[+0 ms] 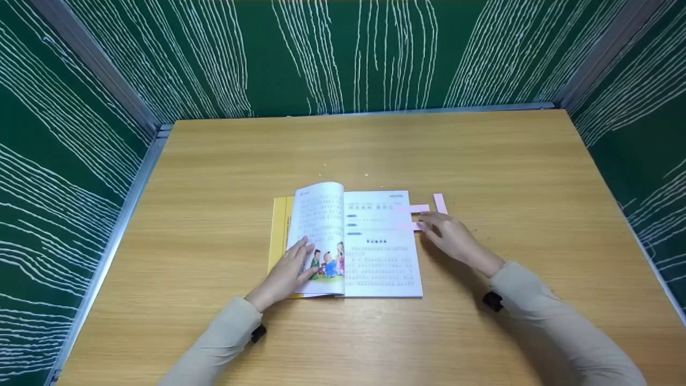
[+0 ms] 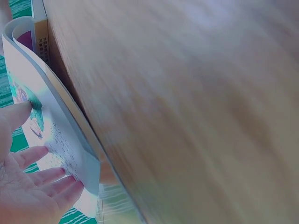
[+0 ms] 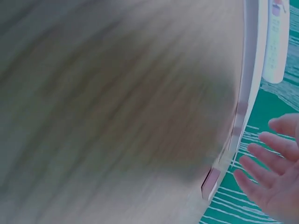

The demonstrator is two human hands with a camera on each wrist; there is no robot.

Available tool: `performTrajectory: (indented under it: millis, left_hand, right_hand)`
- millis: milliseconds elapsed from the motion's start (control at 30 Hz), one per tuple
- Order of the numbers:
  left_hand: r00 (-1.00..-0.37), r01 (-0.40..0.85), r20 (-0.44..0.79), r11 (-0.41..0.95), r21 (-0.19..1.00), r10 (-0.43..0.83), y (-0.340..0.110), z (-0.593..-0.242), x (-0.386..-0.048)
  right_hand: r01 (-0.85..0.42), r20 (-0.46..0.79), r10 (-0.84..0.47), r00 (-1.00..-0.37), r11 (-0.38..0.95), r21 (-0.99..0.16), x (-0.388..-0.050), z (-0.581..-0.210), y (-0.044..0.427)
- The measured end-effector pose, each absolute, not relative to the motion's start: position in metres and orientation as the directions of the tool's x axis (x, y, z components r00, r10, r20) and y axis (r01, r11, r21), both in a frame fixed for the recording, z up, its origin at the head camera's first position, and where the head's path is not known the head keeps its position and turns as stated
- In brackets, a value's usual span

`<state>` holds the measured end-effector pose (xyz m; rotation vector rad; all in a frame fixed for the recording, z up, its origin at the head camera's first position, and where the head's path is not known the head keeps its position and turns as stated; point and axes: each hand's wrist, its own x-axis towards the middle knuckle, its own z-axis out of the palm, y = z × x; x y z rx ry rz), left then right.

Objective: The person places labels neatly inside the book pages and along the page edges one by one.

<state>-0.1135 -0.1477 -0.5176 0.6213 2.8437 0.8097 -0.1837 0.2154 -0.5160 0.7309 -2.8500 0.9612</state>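
L hand [image 1: 286,271] fingers spread on book [image 1: 383,262]; R hand [image 1: 454,239] fingers loosely spread by pink strips [image 1: 420,208]. Strips prob. light, flimsy; pinch ends.

Head view bright and even, soft shadow beside right sleeve [image 1: 563,321], faint sheen on tabletop [image 1: 375,332], fine print [image 1: 380,273] of open book [image 1: 383,254] unresolved, wrist views dimmer, hazy, cool-tinted, wood grain smeared.

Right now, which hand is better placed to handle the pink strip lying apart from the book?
Probably the right hand: it is at the right side of the open book, very near that pink strip. The left hand rests on the left page, farther away.
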Motion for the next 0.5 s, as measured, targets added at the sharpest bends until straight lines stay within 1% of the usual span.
performTrajectory:
  millis: [133, 233, 500]
  left_hand:
    - [-0.91, 0.344, -0.017, 0.777, 0.527, 0.414, -0.1476, -0.5171, -0.1143]
    - [-0.912, 0.333, -0.03, 0.783, 0.526, 0.408, -0.1477, -0.5167, -0.1141]
    - [-0.914, 0.327, -0.036, 0.787, 0.524, 0.404, -0.1477, -0.5148, -0.1131]
  right_hand:
    - [-0.559, 0.209, -0.529, -0.823, 0.685, -0.466, -0.1806, -0.5185, 0.2125]
    - [-0.605, 0.181, -0.589, -0.788, 0.683, -0.409, -0.1773, -0.5188, 0.2107]
    - [-0.612, 0.04, -0.644, -0.764, 0.703, -0.363, -0.173, -0.5178, 0.2058]
